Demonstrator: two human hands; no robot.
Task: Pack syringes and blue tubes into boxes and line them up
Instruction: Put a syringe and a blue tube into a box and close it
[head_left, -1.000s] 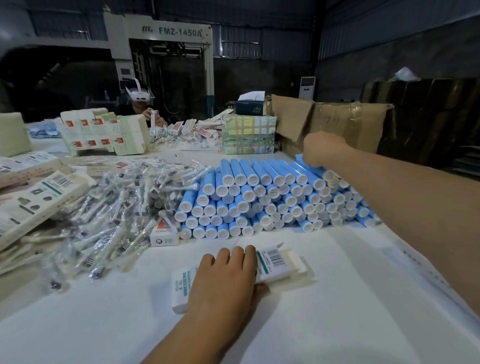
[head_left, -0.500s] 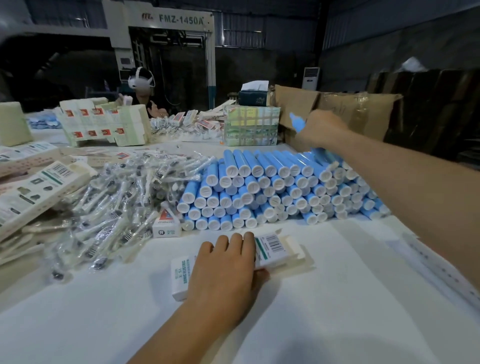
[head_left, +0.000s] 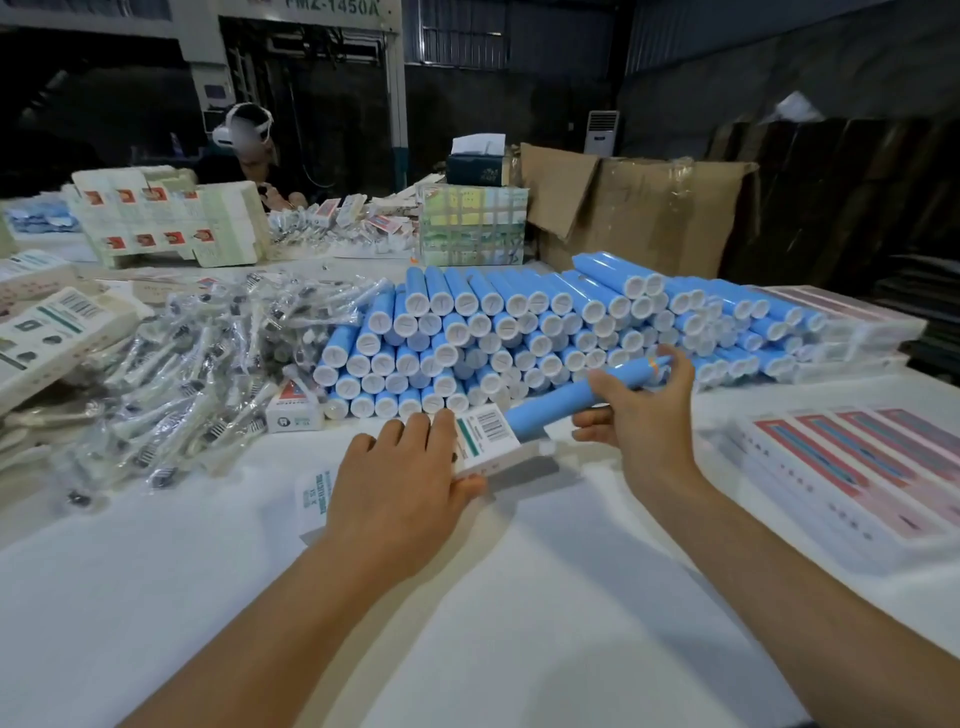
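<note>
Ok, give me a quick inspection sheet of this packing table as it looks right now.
Surface: white table.
Job's things: white box under the left hand; right hand grips a blue tube, tip at the box's open end; stacked blue tubes; bagged syringes.
Clutter: flat cartons, finished boxes.
Hands: left presses, right holds.
Cables: nothing seen.
Surroundings: another worker, cardboard carton, machine behind.

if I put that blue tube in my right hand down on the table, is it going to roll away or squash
The blue tube looks round and smooth, so it would probably roll on the flat white table. It stays straight though the right hand holds only one end, so it seems stiff. The stacked tubes keep their shape, so squashing seems unlikely.
</note>
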